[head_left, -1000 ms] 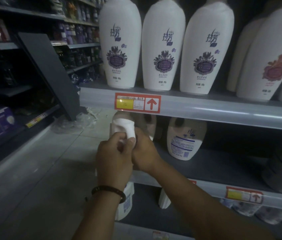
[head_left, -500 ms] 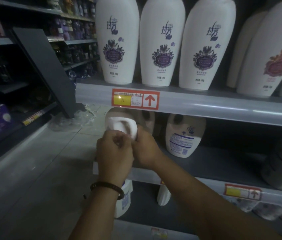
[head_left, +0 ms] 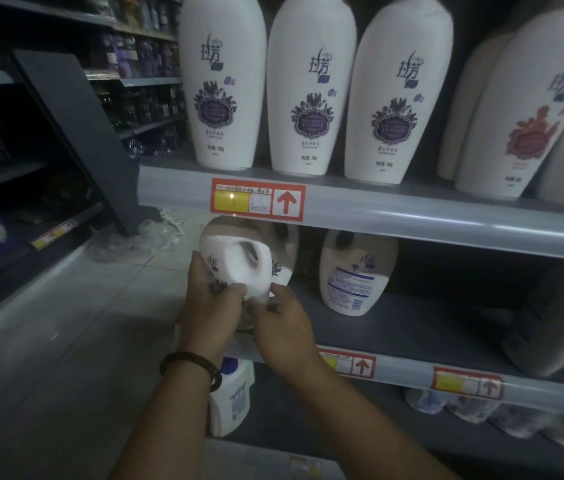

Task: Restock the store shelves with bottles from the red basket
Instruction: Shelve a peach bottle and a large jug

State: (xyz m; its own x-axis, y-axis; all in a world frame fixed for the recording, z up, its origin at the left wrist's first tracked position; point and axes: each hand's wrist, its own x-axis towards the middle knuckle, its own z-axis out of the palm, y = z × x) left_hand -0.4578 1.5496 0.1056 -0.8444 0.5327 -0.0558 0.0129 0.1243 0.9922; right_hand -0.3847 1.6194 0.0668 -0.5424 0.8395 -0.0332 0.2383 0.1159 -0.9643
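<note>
A white jug (head_left: pixel 235 261) with a moulded handle hole and a purple flower print is at the left end of the middle shelf (head_left: pixel 429 327), tilted with its handle side toward me. My left hand (head_left: pixel 209 306) grips its left side, thumb across the front. My right hand (head_left: pixel 284 327) holds its lower right corner with curled fingers. Another white jug (head_left: pixel 356 275) with a blue-printed label stands on the same shelf to the right. The red basket is out of view.
Three tall white bottles with purple labels (head_left: pixel 311 84) stand on the upper shelf (head_left: pixel 412 216), and one with a red label (head_left: pixel 523 109) is further right. A jug (head_left: pixel 232 400) sits on the lower shelf. Tiled floor (head_left: pixel 48 341) and dark shelving lie to the left.
The jug has turned and come further out from under the upper shelf, so its handle hole and print now show. Both hands sit lower on it than before.
</note>
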